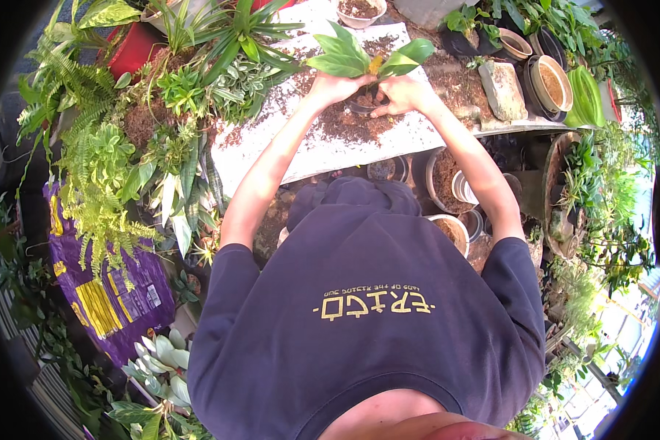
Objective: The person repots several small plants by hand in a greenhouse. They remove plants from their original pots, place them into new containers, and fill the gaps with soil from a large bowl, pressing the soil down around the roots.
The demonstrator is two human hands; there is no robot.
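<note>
A broad-leaved green plant (pixel 344 58) with one yellowed leaf stands over a small dark pot (pixel 363 104) that holds brown potting mix. My left hand (pixel 335 88) reaches in from the left, its fingers closed on the base of the plant's stems. On the pot's right side, my right hand (pixel 400 94) has its fingers bent and apart, with the fingertips at the rim and the soil; whether they grip anything is unclear. Beneath the pot, a white sheet (pixel 302 151) covered in scattered soil lies on the work surface.
Ferns and other potted plants (pixel 181 91) crowd the left side. A white bowl of soil (pixel 361 11) stands at the far edge. To the right are a stone block (pixel 502 91) and stacked pots (pixel 551 82). Below the surface's near edge sit a soil-filled tub (pixel 444 176) and more pots.
</note>
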